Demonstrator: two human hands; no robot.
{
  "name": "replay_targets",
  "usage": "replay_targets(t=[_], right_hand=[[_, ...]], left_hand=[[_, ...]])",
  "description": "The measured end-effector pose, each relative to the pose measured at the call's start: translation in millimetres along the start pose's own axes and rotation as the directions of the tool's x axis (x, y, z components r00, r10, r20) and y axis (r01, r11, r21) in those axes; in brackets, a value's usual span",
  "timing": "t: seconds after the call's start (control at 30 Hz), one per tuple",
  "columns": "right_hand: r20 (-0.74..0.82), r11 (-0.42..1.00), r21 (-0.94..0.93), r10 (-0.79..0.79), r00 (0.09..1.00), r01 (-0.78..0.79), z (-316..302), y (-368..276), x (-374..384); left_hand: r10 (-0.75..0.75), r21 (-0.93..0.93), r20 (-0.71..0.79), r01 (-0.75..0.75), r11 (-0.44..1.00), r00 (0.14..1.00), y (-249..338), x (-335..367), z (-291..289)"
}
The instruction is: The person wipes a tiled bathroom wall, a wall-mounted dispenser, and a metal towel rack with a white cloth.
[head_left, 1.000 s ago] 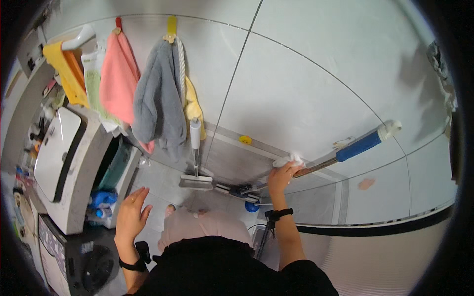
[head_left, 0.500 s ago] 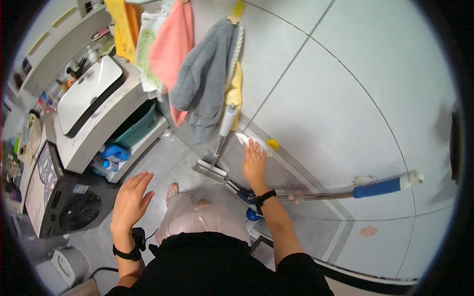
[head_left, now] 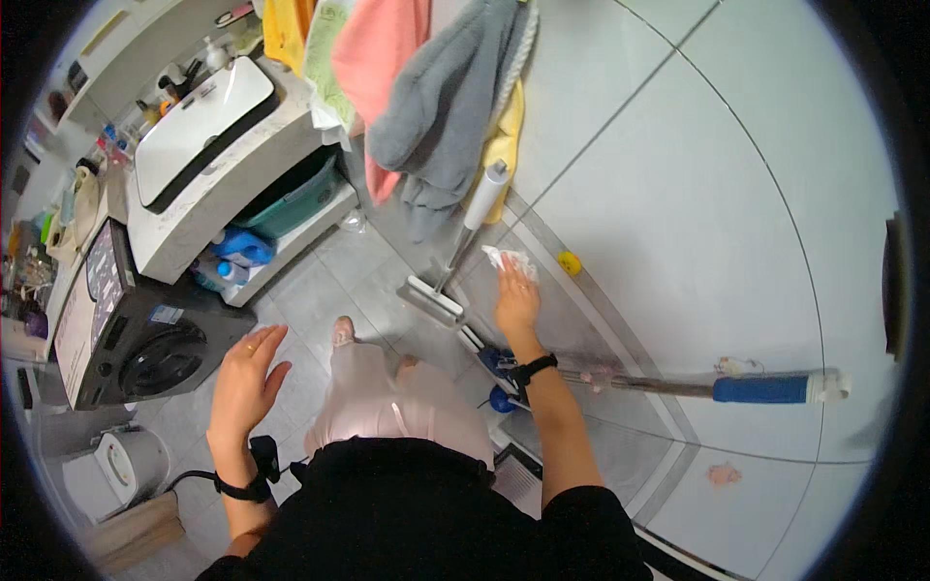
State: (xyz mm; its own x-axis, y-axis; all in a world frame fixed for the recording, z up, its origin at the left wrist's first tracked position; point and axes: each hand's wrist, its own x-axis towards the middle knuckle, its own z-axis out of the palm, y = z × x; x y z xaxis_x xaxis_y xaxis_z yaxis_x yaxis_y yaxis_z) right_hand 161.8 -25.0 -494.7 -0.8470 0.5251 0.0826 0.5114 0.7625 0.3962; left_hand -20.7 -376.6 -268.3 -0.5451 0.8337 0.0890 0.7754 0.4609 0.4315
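My right hand (head_left: 516, 302) is pressed over a crumpled white tissue or wipe (head_left: 518, 259) against the grey tiles low on the wall. Its fingers lie close together on the tissue and hide part of it; a dark band circles the wrist. Just beside them a round yellow sticker (head_left: 570, 262) sits on the grey border strip. My left hand (head_left: 247, 376) hovers in the air at the left, empty, its thumb apart from the fingers. A black strap with a small device (head_left: 257, 472) is around that wrist.
A white-handled squeegee (head_left: 477, 208) leans near the wall, beneath hanging towels (head_left: 441, 102). A blue-gripped pole (head_left: 760, 389) crosses at the right. Leftward stand a sink (head_left: 203, 131), a shelf with a green basin (head_left: 291, 198), a washing machine (head_left: 160, 349) and a white bin-like fixture (head_left: 116, 465).
The view has shifted, so the room appears further right and higher. My right hand has slid slightly away from the yellow sticker, with the tissue more bunched. The left hand stays raised and empty.
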Motion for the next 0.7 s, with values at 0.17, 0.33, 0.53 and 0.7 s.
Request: replay_targets(t=[0.17, 0.33, 0.53, 0.7], right_hand=[[0.044, 0.917, 0.339, 0.21, 0.977, -0.212, -28.3, 37.7, -86.0], [0.332, 0.93, 0.048, 0.33, 0.884, -0.365, -33.5, 50.1, -154.0], [0.232, 0.947, -0.044, 0.319, 0.919, -0.318, -2.9, 45.6, -158.8], [0.147, 0.967, 0.19, 0.145, 0.978, -0.172, -39.6, 35.0, -84.2]], left_hand=[[0.141, 0.007, 0.065, -0.142, 0.99, 0.988, 12.7, 34.3, 7.5], [0.309, -0.053, 0.053, -0.306, 0.951, 0.95, 22.2, 62.1, 18.4], [0.36, -0.083, 0.014, -0.358, 0.93, 0.933, 34.2, 68.3, 12.0], [0.2, -0.046, -0.003, -0.199, 0.979, 0.98, 19.1, 42.4, 11.4]])
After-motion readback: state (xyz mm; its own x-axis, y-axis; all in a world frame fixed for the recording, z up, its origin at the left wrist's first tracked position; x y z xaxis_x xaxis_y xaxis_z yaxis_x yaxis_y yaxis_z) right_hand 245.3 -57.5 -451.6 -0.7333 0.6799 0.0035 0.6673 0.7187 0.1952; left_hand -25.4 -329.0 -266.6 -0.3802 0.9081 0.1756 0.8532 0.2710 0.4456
